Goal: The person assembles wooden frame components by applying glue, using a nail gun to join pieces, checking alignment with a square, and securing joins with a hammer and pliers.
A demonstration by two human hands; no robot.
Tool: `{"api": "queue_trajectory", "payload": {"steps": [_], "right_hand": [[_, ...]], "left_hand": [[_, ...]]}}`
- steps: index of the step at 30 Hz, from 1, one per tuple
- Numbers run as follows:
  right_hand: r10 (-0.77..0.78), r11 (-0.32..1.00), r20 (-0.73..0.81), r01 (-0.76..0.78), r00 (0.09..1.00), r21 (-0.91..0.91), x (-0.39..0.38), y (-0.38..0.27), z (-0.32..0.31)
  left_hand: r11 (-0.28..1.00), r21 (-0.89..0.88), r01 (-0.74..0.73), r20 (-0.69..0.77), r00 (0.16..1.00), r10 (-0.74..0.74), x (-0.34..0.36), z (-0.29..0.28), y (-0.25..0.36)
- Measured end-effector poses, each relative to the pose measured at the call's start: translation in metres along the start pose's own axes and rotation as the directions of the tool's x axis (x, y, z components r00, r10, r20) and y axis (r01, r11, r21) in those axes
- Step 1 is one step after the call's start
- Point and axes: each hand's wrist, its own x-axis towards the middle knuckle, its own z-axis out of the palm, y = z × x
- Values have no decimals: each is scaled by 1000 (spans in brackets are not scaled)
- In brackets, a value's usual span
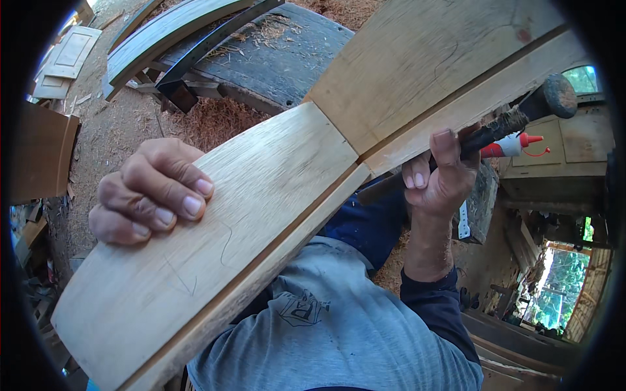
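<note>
A pale wooden workpiece (261,176) stretches diagonally across the view. It has a groove along its near edge, pencil marks on its face, and a second wide board (424,72) meeting it at an angled joint. My left hand (153,192) grips the far edge of the lower-left board, fingers curled onto its face and thumb hidden. Below the joint, my right hand (443,173) is closed around the dark handle of a hammer (557,96), whose rounded head points to the upper right. The right fingertips are close to the second board's underside; contact is unclear.
A worn workbench (274,58) strewn with shavings stands beyond, bearing curved wooden pieces (169,39) and a dark metal bar (215,49). Behind my right hand is a white bottle with a red cap (512,144). Panels (68,52) lie far left; a brown wooden piece (42,153) stands left.
</note>
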Motion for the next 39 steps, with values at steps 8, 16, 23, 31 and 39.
{"api": "queue_trajectory", "payload": {"steps": [8,16,23,31,39], "right_hand": [[-65,997,7,65,998,30,-5,0,-7],[-127,989,124,116,984,89,3,-2,-16],[-111,937,244,184,963,-297,23,-44,-45],[108,571,424,293,899,-767,30,-51,-44],[156,357,558,480,815,-801,46,-37,-44]], "left_hand": [[992,69,-110,-85,990,116,12,18,2],[996,-50,72,-45,996,-75,7,2,-4],[957,-277,87,-458,863,-211,-102,-42,-72],[860,-98,501,-925,274,-265,-85,-23,-88],[838,-73,540,-963,182,-201,-67,-8,-97]]}}
